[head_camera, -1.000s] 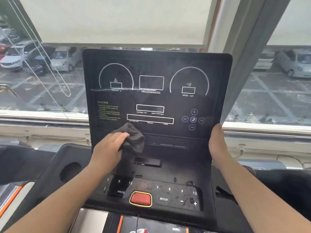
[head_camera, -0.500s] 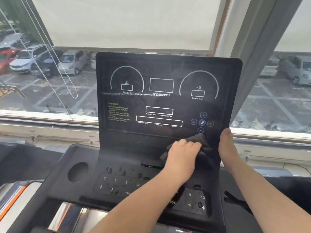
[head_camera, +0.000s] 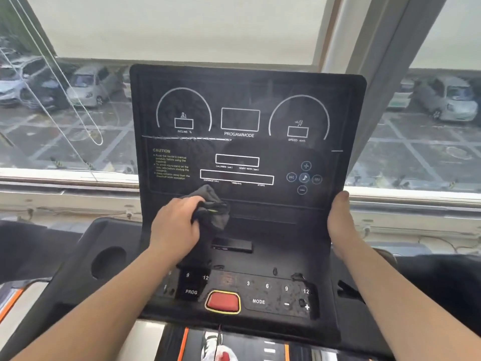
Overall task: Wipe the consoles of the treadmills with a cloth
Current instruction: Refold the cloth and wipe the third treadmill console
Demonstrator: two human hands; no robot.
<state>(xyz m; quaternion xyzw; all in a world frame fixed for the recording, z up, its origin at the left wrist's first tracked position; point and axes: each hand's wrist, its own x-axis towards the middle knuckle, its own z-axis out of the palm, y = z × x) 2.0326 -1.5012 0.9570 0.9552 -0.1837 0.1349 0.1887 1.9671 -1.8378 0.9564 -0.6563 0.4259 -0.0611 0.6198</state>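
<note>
Left hand (head_camera: 173, 225): bunched around the cloth (head_camera: 211, 210), pressing it to the lower left of the screen (head_camera: 247, 142), just under the caution text.
Right hand (head_camera: 341, 225): flat against the screen's right edge, thumb over the front rim; it looks like it is steadying the panel, and it holds nothing loose.
Cloth: dark grey, crumpled, touching the panel just below the long readout box.
Screen: upright, black, unlit; a pale smear line runs across it under the left dial, so the upper part probably needs a pass.
Keypad (head_camera: 260, 293): below the hands, with a red stop button (head_camera: 222, 302); droplets or specks show around the number keys, apparently not wiped.
Cup holder (head_camera: 108, 261): left of the keypad, no sign of wiping.
Progress: judged early to mid on this console; the lower band is in hand, while the upper screen, the keypad and any other treadmills remain.
</note>
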